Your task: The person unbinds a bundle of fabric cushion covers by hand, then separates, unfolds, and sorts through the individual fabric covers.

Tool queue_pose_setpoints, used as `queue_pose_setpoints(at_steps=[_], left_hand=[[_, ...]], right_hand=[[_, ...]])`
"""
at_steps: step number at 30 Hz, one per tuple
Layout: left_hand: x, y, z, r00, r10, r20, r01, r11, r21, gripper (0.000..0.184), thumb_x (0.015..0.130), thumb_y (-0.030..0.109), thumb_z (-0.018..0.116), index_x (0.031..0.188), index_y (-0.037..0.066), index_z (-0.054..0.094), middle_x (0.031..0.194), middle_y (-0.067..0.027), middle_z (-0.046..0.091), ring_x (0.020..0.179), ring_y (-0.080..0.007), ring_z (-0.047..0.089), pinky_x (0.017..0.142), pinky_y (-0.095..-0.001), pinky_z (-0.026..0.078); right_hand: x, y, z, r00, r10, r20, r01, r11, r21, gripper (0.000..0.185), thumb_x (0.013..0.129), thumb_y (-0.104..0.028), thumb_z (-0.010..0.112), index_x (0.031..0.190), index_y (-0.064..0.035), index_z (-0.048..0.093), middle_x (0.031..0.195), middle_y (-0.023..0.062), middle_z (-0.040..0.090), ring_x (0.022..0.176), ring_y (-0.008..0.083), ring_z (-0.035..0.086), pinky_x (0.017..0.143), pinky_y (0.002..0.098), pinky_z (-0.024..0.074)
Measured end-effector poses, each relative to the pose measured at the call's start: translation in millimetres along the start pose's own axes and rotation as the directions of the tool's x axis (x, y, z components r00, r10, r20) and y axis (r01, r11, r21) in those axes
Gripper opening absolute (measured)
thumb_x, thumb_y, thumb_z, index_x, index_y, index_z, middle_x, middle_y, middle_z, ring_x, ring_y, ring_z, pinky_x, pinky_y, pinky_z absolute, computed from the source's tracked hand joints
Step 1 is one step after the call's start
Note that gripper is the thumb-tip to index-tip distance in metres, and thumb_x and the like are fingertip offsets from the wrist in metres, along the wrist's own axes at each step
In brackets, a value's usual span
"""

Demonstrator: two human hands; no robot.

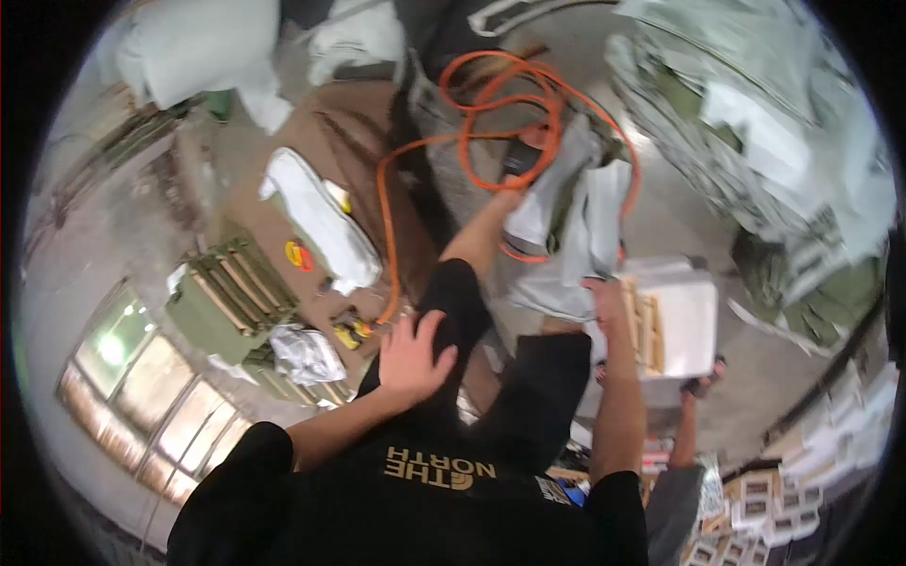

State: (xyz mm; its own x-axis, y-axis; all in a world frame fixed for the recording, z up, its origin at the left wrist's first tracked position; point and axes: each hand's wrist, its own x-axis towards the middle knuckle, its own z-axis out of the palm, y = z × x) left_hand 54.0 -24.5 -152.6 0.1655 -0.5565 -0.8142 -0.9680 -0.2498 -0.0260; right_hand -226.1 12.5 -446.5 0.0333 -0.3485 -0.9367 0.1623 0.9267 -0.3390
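My left hand [412, 358] lies on my black-clothed knee with its fingers spread, holding nothing. At the right, my right hand [604, 294] is closed on the edge of a pale grey-white sheet [557, 291] that looks like a woven sack or plastic. Folds of the same pale material, with some dark green cloth [562, 212] between them, rise beyond that hand. An orange hose [464, 141] loops over my foot and runs down past my left hand. Just right of my right hand are light wooden slats [645, 330] against a white padded-looking block [689, 321].
On a brown covering [330, 141] at the left lie a white roll [321, 222], an orange-red tool [298, 255] and yellow-black tools [352, 330]. Green slatted pieces [236, 288] stand beyond. Pale sheeting [755, 123] is heaped at the right. Another person in grey [675, 509] is at the lower right.
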Motion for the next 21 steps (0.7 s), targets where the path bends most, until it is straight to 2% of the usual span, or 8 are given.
queue_pose_setpoints(at_steps=[6,9,11,13,14,16,19,21], left_hand=[[-35,14,46,0.95,0.207,-0.233,-0.261,0.936,-0.236,0.057,0.082,0.031,0.07,0.13,0.009,0.05,0.134,-0.0233,0.046,0.124,-0.0396,0.045,0.103,-0.0512,0.035],[-23,53,45,0.913,0.379,-0.152,-0.381,0.66,-0.647,0.079,0.083,0.032,0.072,0.145,0.004,0.033,0.136,-0.0237,0.045,0.129,-0.0401,0.042,0.106,-0.0469,0.036],[-5,79,58,0.869,0.392,0.303,0.271,0.136,-0.953,0.087,0.083,0.029,0.073,0.15,0.002,0.025,0.149,-0.0222,0.033,0.134,-0.036,0.04,0.111,-0.0429,0.032],[0,93,19,0.883,0.447,0.14,-0.054,0.394,-0.917,0.085,0.084,0.023,0.074,0.151,0.004,0.025,0.143,-0.0208,0.041,0.127,-0.0266,0.046,0.106,-0.0369,0.038],[0,93,3,0.886,0.433,0.165,-0.092,0.513,-0.853,0.082,0.084,0.021,0.074,0.15,0.004,0.029,0.14,-0.0199,0.045,0.125,-0.0248,0.049,0.104,-0.0359,0.04],[16,63,8,0.85,0.446,0.28,0.088,0.404,-0.91,0.056,0.084,0.018,0.073,0.134,0.002,0.052,0.116,-0.0144,0.065,0.106,-0.0195,0.061,0.092,-0.0337,0.048],[33,5,0,0.904,0.195,0.381,0.356,0.15,-0.922,0.029,0.087,0.014,0.069,0.111,-0.003,0.068,0.099,-0.0076,0.07,0.086,-0.0144,0.065,0.078,-0.0307,0.053],[40,-38,-13,0.889,0.11,0.445,0.443,0.048,-0.895,0.032,0.086,0.013,0.068,0.113,-0.005,0.065,0.102,-0.0103,0.07,0.09,-0.0173,0.066,0.081,-0.0323,0.052]], right_hand=[[-155,-33,-32,0.958,0.279,-0.064,-0.244,0.913,0.328,0.049,0.073,-0.003,0.068,0.12,0.0032,0.057,0.112,0.0133,0.065,0.099,0.0263,0.064,0.09,0.037,0.05],[-215,-38,-33,0.998,0.019,-0.053,-0.022,0.998,-0.054,0.051,0.08,-0.011,0.068,0.126,0.0017,0.054,0.113,0.0109,0.065,0.101,0.0256,0.064,0.088,0.0375,0.052],[-239,-55,-7,0.998,-0.005,0.061,0.015,0.985,-0.172,0.049,0.078,-0.008,0.071,0.123,0.0021,0.056,0.11,0.0095,0.066,0.101,0.0238,0.064,0.088,0.0367,0.0517],[-277,-137,44,0.99,0.14,0.032,-0.079,0.718,-0.692,0.037,0.081,-0.02,0.072,0.109,0.0024,0.065,0.105,0.0223,0.068,0.099,0.0312,0.068,0.084,0.0406,0.0519],[-263,-59,36,0.949,-0.155,0.273,0.278,0.819,-0.501,0.041,0.079,-0.026,0.076,0.105,0.0028,0.065,0.101,0.0276,0.066,0.097,0.0358,0.068,0.08,0.0432,0.053],[-273,-123,98,0.936,0.084,0.341,0.281,0.4,-0.872,0.043,0.078,-0.026,0.076,0.107,0.0026,0.064,0.098,0.0248,0.067,0.093,0.038,0.068,0.078,0.0414,0.0533],[-268,-126,151,0.859,-0.238,0.454,0.503,0.564,-0.656,0.039,0.082,-0.023,0.073,0.111,0.0018,0.063,0.089,0.017,0.068,0.081,0.0293,0.069,0.075,0.0346,0.0529],[-258,-119,168,0.904,-0.122,0.409,0.308,0.85,-0.428,0.042,0.086,-0.021,0.071,0.119,0.0012,0.06,0.089,0.0128,0.067,0.079,0.0206,0.066,0.075,0.0311,0.0517]])
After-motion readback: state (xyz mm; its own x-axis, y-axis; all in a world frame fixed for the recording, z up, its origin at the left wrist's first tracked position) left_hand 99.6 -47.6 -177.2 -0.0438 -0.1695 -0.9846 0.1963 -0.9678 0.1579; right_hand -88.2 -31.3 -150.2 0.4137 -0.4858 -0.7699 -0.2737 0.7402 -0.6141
